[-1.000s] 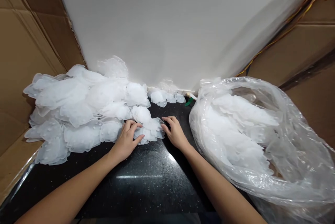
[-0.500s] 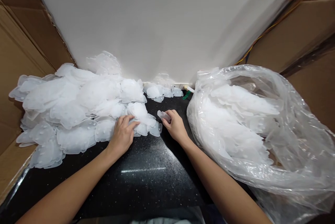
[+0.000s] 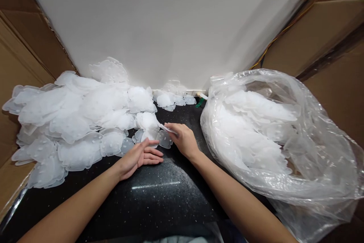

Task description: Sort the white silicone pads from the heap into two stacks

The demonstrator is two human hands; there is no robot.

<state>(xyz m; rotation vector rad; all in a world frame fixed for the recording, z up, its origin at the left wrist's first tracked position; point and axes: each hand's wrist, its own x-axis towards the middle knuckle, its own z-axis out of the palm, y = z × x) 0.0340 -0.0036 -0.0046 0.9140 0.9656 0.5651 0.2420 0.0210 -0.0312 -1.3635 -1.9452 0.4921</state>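
Note:
Many thin, frosted translucent plastic sheets with small bumps lie in an overlapping pile [image 3: 74, 110] on the left of the black speckled tabletop [image 3: 159, 205]. My right hand [image 3: 184, 140] pinches a frosted plastic sheet [image 3: 167, 127] between thumb and fingers, its edge towards me, at the pile's right end. My left hand [image 3: 140, 157] is turned on its side beside the pile's front edge, palm to the right, fingers stretched out. It grips nothing. A loose sheet [image 3: 165, 139] lies between the two hands.
On the right stands a large clear plastic bag [image 3: 313, 193], its mouth open, with many similar sheets [image 3: 253, 133] inside. A smaller heap of sheets [image 3: 170, 97] rests against the white panel [image 3: 170, 23]. Cardboard [image 3: 25, 46] flanks both sides. A green scrap [image 3: 200, 102] lies near the panel.
My left hand has come off the sheets towards me and opened, turning palm rightward. My right hand has moved slightly left and down with its sheet, now over the pile's right end.

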